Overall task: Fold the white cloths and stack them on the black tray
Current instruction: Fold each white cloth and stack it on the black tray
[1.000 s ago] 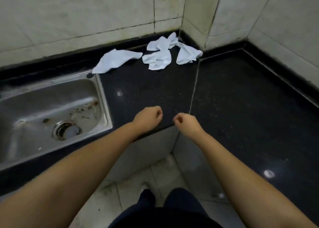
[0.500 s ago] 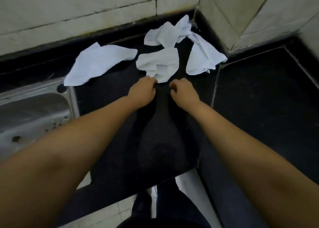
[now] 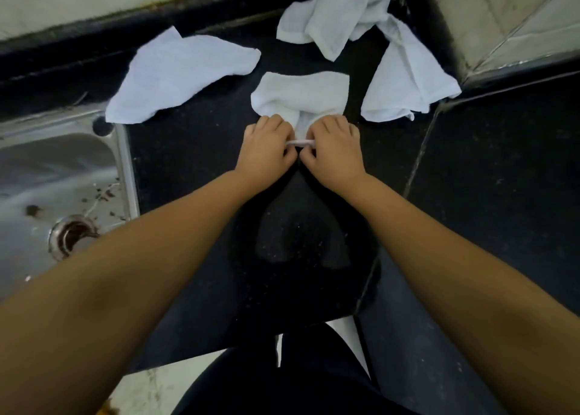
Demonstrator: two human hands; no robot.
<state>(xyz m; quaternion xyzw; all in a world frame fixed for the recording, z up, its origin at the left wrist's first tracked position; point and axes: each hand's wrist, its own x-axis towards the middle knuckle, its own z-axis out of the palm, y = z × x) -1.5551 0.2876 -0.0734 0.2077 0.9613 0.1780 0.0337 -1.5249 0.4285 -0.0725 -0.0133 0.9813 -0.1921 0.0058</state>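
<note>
Left hand (image 3: 266,151) and right hand (image 3: 332,151) side by side, fingers (image 3: 317,144) of both closed on near edge of crumpled white cloth (image 3: 301,97) at counter (image 3: 188,163) centre. Pinches too close together: cloth likely lifts bunched. Dirty sink (image 3: 56,170) near. Three other cloths (image 3: 185,75) behind. Black tray not visible.

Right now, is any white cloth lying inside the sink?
No. The sink holds only specks of debris; the cloth nearest it lies on the black counter, its corner overlapping the sink's rim.
</note>
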